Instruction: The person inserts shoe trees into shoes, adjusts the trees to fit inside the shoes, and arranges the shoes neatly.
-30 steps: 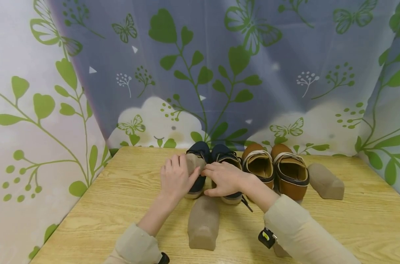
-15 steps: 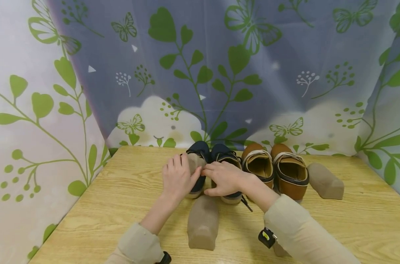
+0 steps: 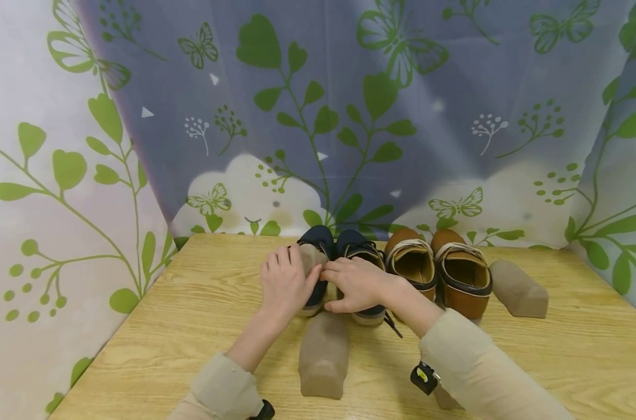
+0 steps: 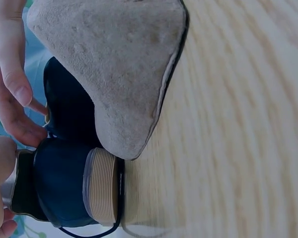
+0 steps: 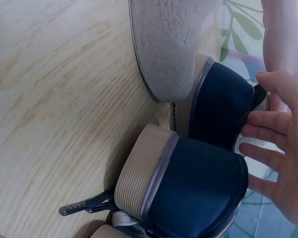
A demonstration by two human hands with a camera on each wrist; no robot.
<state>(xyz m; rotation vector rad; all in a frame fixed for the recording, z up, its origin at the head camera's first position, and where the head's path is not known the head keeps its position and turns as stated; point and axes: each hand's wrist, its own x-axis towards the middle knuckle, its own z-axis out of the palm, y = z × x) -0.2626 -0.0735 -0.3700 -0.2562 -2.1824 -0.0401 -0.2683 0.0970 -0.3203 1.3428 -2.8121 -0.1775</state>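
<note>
My left hand [image 3: 288,283] grips a beige molded shoe insert [image 3: 311,256] at the opening of the left navy shoe [image 3: 316,235], fingers over its left side and thumb on its right. My right hand [image 3: 357,283] has its fingertips at the same shoe's inner collar; in the right wrist view its fingers [image 5: 268,158] reach loosely to that collar. Partly under this hand stands the right navy shoe [image 5: 193,188], its laces trailing beside the heel. How deep the insert sits is hidden. Behind the heels lies another beige insert [image 3: 323,359].
A pair of brown shoes, the left one [image 3: 409,254] and the right one [image 3: 461,277], stands right of the navy pair. Further right lies an insert [image 3: 519,289]. Another insert [image 3: 446,399] shows under my right sleeve. A patterned curtain [image 3: 323,116] backs the wooden table [image 3: 192,326].
My left hand has shifted slightly to the right over the insert. The right hand keeps its place, and the shoes look unmoved.
</note>
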